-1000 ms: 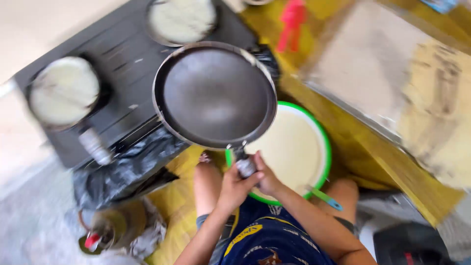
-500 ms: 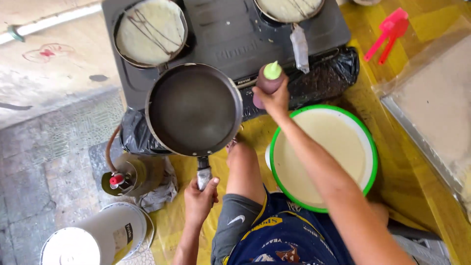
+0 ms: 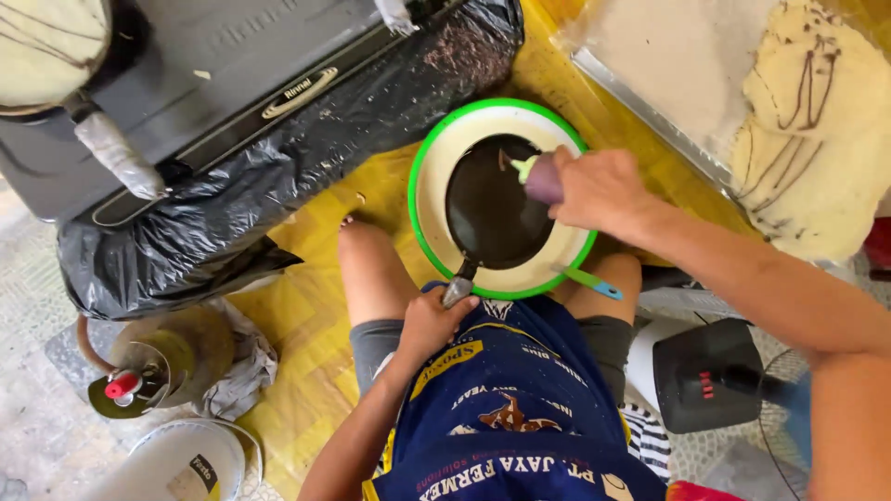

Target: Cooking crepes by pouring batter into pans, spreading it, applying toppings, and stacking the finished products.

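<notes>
A dark frying pan (image 3: 492, 209) is held over a green-rimmed basin (image 3: 422, 195) of pale batter between my knees. My left hand (image 3: 432, 325) grips the pan's handle near my lap. My right hand (image 3: 599, 190) holds a small purple bottle (image 3: 543, 178) with a green tip, pointed at the pan's inside. A teal-handled utensil (image 3: 589, 278) rests on the basin's near rim.
A grey gas stove (image 3: 213, 83) stands on a black plastic sheet (image 3: 241, 204) at the upper left, with another pan (image 3: 46, 46) of batter on it. A gas canister (image 3: 139, 380) and a white bucket (image 3: 176, 464) sit at the lower left. A tray of thin crepes (image 3: 798, 130) lies at the upper right, a black fan (image 3: 715, 371) at the right.
The pan has moved from over the stove's edge down over the green-rimmed basin. My right hand brought the bottle from the stove to the pan. The view has shifted right.
</notes>
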